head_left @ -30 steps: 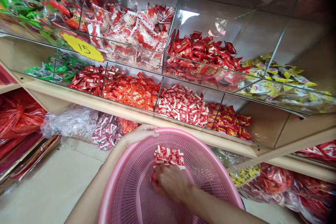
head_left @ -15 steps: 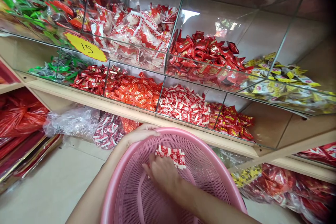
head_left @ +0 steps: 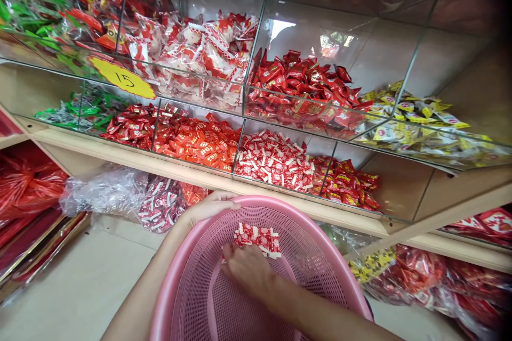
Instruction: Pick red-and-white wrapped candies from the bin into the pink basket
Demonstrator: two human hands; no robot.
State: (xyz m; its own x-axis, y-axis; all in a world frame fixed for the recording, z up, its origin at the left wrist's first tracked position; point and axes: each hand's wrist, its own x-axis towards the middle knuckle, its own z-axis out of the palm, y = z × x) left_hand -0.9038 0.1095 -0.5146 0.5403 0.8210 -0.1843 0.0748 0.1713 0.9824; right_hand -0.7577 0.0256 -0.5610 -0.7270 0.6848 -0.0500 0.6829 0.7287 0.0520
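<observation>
Right hand is down inside the pink basket, back of the hand up, fingers curled. Whether they pinch a wrapper cannot be told. Red-and-white candies lie in a small cluster just beyond these fingers, low in the basket. Left hand, farther off and to the left of the right fingers, has its fingers hooked over the rim.

Handling, as judged: work from the side of the cluster nearest the right fingers, with a light pinch on the wrapper ends; pressing hard could scatter the pieces or drag fingertips over the mesh. The left fingers should keep the rim steady meanwhile.

Hard to make out: the right fingertips and any candies beneath them are covered by the hand. The basket's near end is cut off by the lower edge, so its support is unseen. Beyond both hands, the basket and left hand cover part of the shelf edge. Above it, the loose candies show a mark too small to read. Contents of the clear bag, left of the left fingers, are uncertain.
</observation>
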